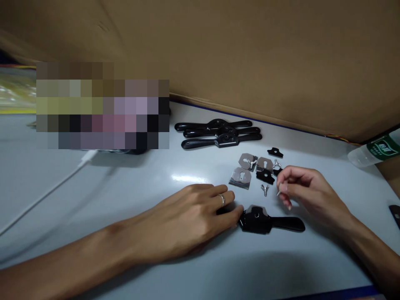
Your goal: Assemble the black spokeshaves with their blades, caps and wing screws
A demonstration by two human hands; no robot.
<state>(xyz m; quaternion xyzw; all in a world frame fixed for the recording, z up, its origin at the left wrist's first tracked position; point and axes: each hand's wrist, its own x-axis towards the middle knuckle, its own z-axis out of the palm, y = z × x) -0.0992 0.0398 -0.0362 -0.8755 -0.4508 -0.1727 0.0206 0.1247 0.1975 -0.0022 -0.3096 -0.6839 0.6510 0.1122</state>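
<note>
A black spokeshave (256,221) lies on the table, a silvery blade and a black cap plate on its body. My left hand (200,216), with a ring on one finger, is closed around its left handle and hides most of it. To the upper right of the tool, my right hand (303,191) pinches a small metal screw (278,193); only its thin silvery end shows. Just beyond are steel blades (241,177) with keyhole slots, black cap plates (265,176) and wing screws (265,190). One more cap plate (275,152) sits farther back.
Three black spokeshave bodies (225,142) lie side by side at the back. A bottle with a green label (383,150) is at the right edge. A blurred-out patch (103,108) and a white cable (46,193) are at left. Brown cardboard (250,54) walls the back.
</note>
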